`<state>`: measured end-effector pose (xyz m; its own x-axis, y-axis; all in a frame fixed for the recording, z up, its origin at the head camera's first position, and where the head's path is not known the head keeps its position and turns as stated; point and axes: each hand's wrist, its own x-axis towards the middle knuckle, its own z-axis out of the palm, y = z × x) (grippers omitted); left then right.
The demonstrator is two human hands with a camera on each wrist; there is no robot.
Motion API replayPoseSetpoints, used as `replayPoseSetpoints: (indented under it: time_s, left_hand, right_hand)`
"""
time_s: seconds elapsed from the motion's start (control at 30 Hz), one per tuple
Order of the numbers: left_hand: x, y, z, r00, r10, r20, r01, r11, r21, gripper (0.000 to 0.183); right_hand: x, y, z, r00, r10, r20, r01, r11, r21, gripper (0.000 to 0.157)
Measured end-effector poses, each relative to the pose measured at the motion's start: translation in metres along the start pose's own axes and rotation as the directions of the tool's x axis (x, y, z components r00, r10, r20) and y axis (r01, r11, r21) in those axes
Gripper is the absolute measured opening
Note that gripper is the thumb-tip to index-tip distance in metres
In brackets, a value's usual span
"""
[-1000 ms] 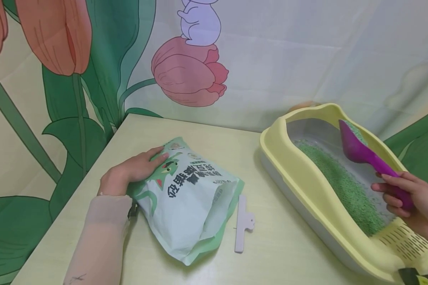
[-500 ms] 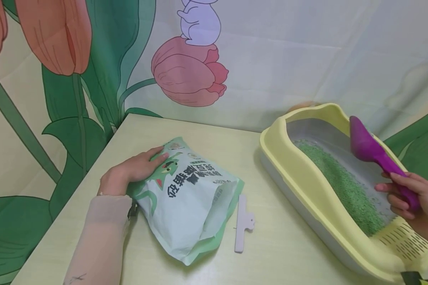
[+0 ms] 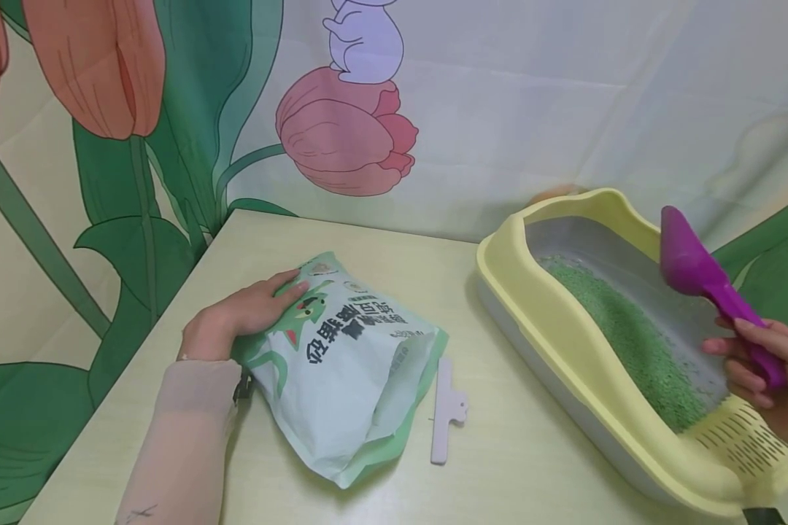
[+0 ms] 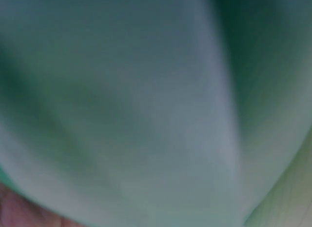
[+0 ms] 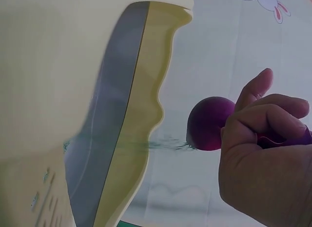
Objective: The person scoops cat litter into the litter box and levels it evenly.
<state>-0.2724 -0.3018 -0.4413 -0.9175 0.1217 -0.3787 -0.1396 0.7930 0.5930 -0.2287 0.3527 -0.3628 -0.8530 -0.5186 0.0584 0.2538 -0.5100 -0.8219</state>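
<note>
Bag: lies on the tbl, left of ctr, white & green, near edge parted toward the lower R.
Print: dark Chinese chars run across the bag's front; we read 猫砂 ("cat litter") in the big line. Smaller chars & round badges are too fine for us. A green cartoon cat face sits next to the text.
L hand: rests on the bag's upper left side, fingers stretched out over it; L wrist cam gives us only a close blur of green & white.
R hand: fingers wrapped round the handle of the scoop.
Scoop: purple, held up over the tray's R side, tip pointing away from us, clear of the tray.
Tray: yellow rim, grey base, right side of tbl, slotted step at the near end.
Granules: green, heaped in a long band on the tray floor; R wrist cam shows us a streaky green blur btwn scoop & tray.
Clip: pale, flat on tbl, just beside the bag's R edge.
Backdrop: printed w/ a pink tulip & a pale animal figure on top.
</note>
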Motion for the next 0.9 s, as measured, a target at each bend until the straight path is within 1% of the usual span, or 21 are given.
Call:
replayPoseSetpoints:
  time_s: [0.1, 0.13, 0.43, 0.6, 0.67, 0.8, 0.9]
  left_hand:
    - [0.0, 0.0, 0.0, 1.0, -0.009, 0.003, 0.009, 1.0, -0.01, 0.086]
    - [0.001, -0.001, 0.0, 1.0, -0.003, 0.005, 0.003, 1.0, -0.005, 0.086]
    - [0.004, -0.003, 0.001, 1.0, 0.012, 0.006, -0.012, 1.0, 0.003, 0.083]
    - [0.006, -0.004, 0.002, 1.0, 0.009, 0.002, -0.009, 1.0, 0.005, 0.084]
    - [0.006, -0.004, 0.002, 1.0, 0.009, 0.002, -0.009, 1.0, 0.001, 0.084]
    - [0.003, -0.002, 0.002, 1.0, 0.01, 0.004, -0.01, 1.0, -0.006, 0.083]
    - [0.002, -0.001, 0.001, 1.0, 0.014, 0.005, -0.014, 1.0, -0.005, 0.083]
  right_hand:
    - [-0.001, -0.001, -0.002, 1.0, -0.007, 0.02, 0.006, 0.999, 0.04, 0.061]
    - [-0.002, -0.001, -0.003, 1.0, -0.009, 0.029, 0.007, 0.998, 0.062, 0.063]
    - [-0.007, 0.002, -0.006, 0.997, -0.067, 0.047, 0.058, 0.982, 0.177, 0.068]
    - [-0.011, 0.004, -0.008, 0.997, -0.062, 0.055, 0.044, 0.961, 0.274, 0.068]
    - [-0.012, 0.004, -0.009, 0.996, -0.062, 0.069, 0.039, 0.954, 0.297, 0.068]
    - [-0.014, 0.004, -0.01, 0.992, -0.08, 0.101, 0.047, 0.955, 0.294, 0.07]
    - [-0.016, 0.004, -0.008, 0.989, -0.1, 0.108, 0.067, 0.959, 0.274, 0.068]
